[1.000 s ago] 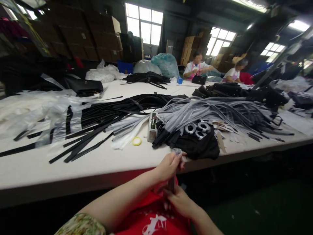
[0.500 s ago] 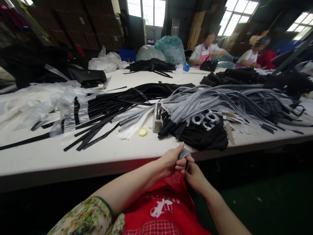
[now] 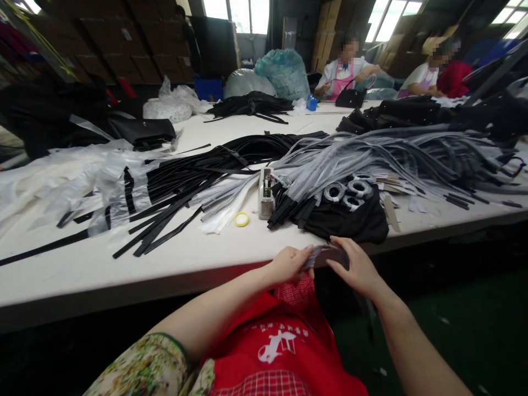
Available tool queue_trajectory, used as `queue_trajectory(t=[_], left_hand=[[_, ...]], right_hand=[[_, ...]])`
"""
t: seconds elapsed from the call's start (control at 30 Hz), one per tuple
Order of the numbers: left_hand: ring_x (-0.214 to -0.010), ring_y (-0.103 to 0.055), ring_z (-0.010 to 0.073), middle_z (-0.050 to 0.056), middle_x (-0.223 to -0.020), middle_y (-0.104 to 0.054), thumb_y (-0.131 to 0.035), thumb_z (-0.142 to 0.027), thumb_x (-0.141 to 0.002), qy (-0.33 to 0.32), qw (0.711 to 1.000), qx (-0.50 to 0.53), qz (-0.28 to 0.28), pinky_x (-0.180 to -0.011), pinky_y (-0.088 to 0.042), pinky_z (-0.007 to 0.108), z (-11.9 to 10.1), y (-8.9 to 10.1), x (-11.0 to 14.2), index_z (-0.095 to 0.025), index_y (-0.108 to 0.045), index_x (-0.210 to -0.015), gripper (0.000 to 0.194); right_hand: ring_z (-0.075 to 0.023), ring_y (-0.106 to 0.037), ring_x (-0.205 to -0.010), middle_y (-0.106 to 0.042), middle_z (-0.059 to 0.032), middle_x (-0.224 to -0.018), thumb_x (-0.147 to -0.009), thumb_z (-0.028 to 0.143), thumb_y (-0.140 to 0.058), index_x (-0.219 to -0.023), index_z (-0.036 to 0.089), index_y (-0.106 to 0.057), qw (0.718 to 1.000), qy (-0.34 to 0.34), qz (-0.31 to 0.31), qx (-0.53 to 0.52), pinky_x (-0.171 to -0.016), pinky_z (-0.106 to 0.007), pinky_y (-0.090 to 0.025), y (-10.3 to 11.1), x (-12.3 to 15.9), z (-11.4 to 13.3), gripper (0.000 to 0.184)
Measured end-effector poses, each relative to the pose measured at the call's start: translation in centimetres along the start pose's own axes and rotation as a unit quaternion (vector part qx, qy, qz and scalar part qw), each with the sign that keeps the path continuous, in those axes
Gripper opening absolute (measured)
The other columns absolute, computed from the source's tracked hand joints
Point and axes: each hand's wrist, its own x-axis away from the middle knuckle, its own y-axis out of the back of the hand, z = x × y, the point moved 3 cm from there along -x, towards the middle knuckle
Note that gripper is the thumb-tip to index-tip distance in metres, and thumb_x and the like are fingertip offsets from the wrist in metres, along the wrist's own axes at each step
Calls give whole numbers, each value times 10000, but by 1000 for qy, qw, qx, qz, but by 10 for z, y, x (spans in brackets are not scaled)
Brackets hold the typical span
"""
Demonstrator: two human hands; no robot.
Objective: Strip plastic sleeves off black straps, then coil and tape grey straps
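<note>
In front of the table edge, my left hand point(image 3: 290, 264) pinches one end of a grey strap point(image 3: 324, 252). The strap arcs over to my right hand point(image 3: 358, 269), whose thumb and fingers are spread apart around it, not closed. A dark, blurred length hangs below my right wrist, apparently the same strap. On the table just beyond are a heap of grey straps point(image 3: 330, 165) with black ends, and a folded black cloth point(image 3: 350, 223). Several grey-white coiled rings point(image 3: 333, 192) lie on that cloth.
A small metal-and-white device point(image 3: 266, 195) stands beside a yellow-rimmed roll point(image 3: 241, 219). Black straps point(image 3: 185, 176) and clear plastic sheets point(image 3: 111, 170) lie leftward; cardboard pieces point(image 3: 391, 212) rest near the right edge. Across the white table point(image 3: 185, 258), a person in a pink apron point(image 3: 343, 82) handles a black bag point(image 3: 350, 98).
My hands were together around the bunched grey strap. Now my right hand has moved right and opened, and the strap stretches between the hands. The view has shifted slightly.
</note>
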Motion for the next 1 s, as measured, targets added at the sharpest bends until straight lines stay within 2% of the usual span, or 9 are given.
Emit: queue_trajectory(t=[0.1, 0.23, 0.37, 0.47, 0.53, 0.63, 0.73, 0.83, 1.0], left_hand=[[-290, -195, 80, -92, -319, -215, -221, -719, -890, 60, 976, 206, 41, -411, -338, 238, -13, 1, -5, -169, -597, -648, 709], [-358, -273, 72, -88, -432, -298, -271, -654, -924, 5, 946, 322, -48, -501, -408, 241, -27, 23, -23, -116, -629, -815, 655], [-691, -554, 182, 51, -695, -568, -459, -601, -877, -156, 966, 14, -208, -772, -463, 348, -24, 40, -28, -135, -623, -842, 496], [-779, -561, 238, 98, -738, -609, -567, -545, -825, -167, 933, -272, -166, -840, -420, 371, -13, 32, -21, -175, -609, -706, 391], [-682, -546, 214, 79, -656, -602, -524, -555, -848, -126, 924, -341, -117, -763, -420, 334, -9, 32, -15, -188, -610, -653, 424], [-497, -478, 153, 33, -494, -554, -464, -626, -860, -13, 941, -336, -35, -599, -389, 277, -6, 44, -12, -176, -624, -578, 555], [-372, -434, 136, 28, -388, -499, -460, -740, -796, 126, 946, -291, 70, -474, -340, 267, -1, 61, -8, -157, -612, -490, 675], [-314, -384, 130, -1, -339, -416, -447, -791, -764, 202, 955, -149, 159, -412, -332, 264, 6, 69, 0, -153, -651, -547, 703], [-276, -188, 75, -71, -305, -251, -263, -701, -903, 172, 951, 188, 175, -416, -375, 239, 7, 64, 1, -143, -630, -623, 724]], right_hand=[[-291, -559, -1163, -615, -122, -1251, -832, 414, -609, -1252, 192, -574, 996, 22, 77, -32, -1022, -442, -405, -36, 6, 8, 475], [-216, -630, -786, -672, -67, -822, -940, 490, -442, -1045, 171, -639, 966, -67, 171, -182, -766, -357, -495, -92, 24, 23, 390], [-93, -380, -450, -431, 69, -501, -918, 531, -492, -978, 155, -617, 871, -123, 251, -404, -583, -277, -442, -97, 29, 45, 400], [-57, -243, -387, -301, 118, -446, -873, 504, -581, -866, 175, -606, 830, -147, 200, -499, -587, -269, -440, -67, 12, 43, 330], [-56, -256, -361, -326, 117, -432, -849, 529, -591, -820, 186, -601, 836, -163, 215, -477, -580, -276, -441, -53, 2, 32, 345], [-118, -499, -486, -574, 24, -578, -855, 593, -528, -856, 178, -625, 880, -160, 294, -337, -616, -294, -461, -48, -5, 12, 427], [-165, -575, -671, -659, -31, -736, -881, 579, -491, -825, 180, -663, 937, -69, 321, -116, -654, -282, -447, -46, -12, 0, 438], [-192, -580, -735, -680, -46, -787, -902, 532, -486, -853, 193, -694, 954, 19, 297, 31, -713, -302, -436, -46, -20, 1, 401], [-164, -549, -689, -676, -69, -916, -965, 572, -309, -1159, 188, -621, 973, 19, 207, -97, -642, -290, -440, -79, -21, 27, 531]])
